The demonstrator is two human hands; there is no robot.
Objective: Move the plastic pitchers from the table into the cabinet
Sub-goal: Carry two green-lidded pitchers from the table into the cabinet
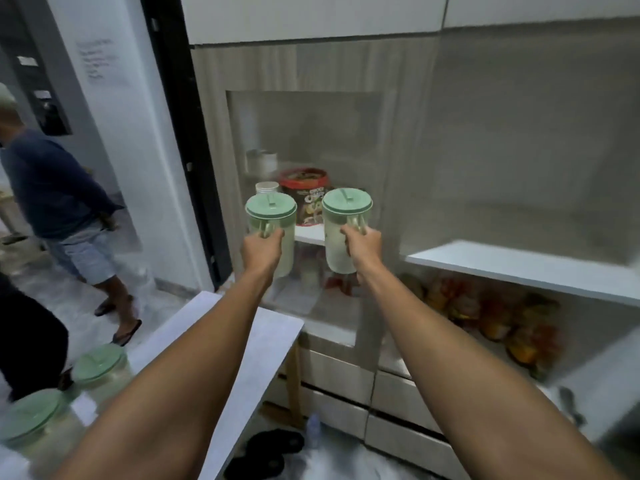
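Two jugs (69, 403) with green lids sit on the desk (242, 358). The left hand (262, 250) has its fingers wrapped around a jug handle (272, 221). The right hand (363, 249) grips another jug (344, 230). Both are held up at the cabinet shelf (310, 234).

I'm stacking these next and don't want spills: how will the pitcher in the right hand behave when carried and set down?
The pitcher looks like rigid plastic, so probably stiff. The right hand lifts it by the handle alone, suggesting it is light, perhaps empty. Tall and narrow, it might tip if set carelessly.
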